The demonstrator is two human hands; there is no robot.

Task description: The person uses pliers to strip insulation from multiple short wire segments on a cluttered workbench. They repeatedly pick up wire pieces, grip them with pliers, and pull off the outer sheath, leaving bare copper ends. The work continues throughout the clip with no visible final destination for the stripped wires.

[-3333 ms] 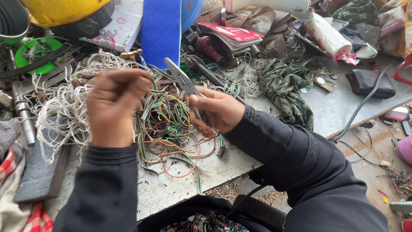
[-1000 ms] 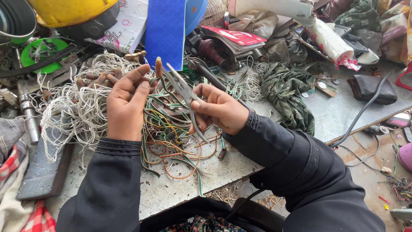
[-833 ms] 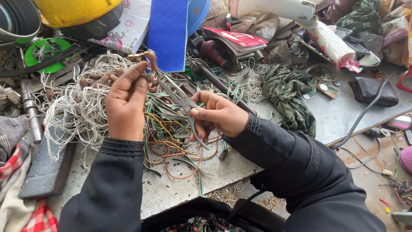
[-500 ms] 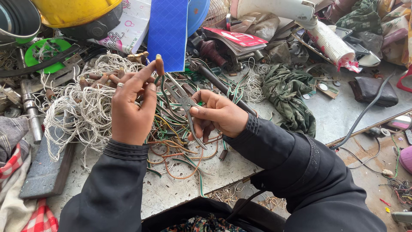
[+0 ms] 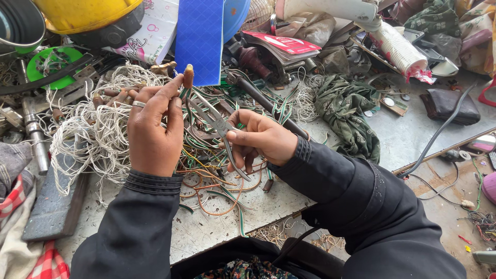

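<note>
My left hand [image 5: 153, 129] pinches a small brown cylindrical part [image 5: 188, 76] with a wire on it, held upright above the bench. My right hand [image 5: 261, 139] grips a pair of metal pliers [image 5: 216, 124], whose jaws point up and left to the wire just below that part. Both hands hover over a tangle of coloured wires [image 5: 206, 170] in orange, green and yellow. A heap of white wires [image 5: 98, 129] lies under and left of my left hand. I wear black sleeves.
A blue panel [image 5: 199, 39] stands behind the hands. A yellow helmet [image 5: 85, 15] and green disc [image 5: 51, 59] sit far left, a dark green cloth [image 5: 346, 111] and black pouch [image 5: 449, 106] to the right. A metal bar [image 5: 33, 137] lies at left.
My left hand rose and turned, bringing the brown part upright. The pliers in my right hand moved up to the wire beneath it.
</note>
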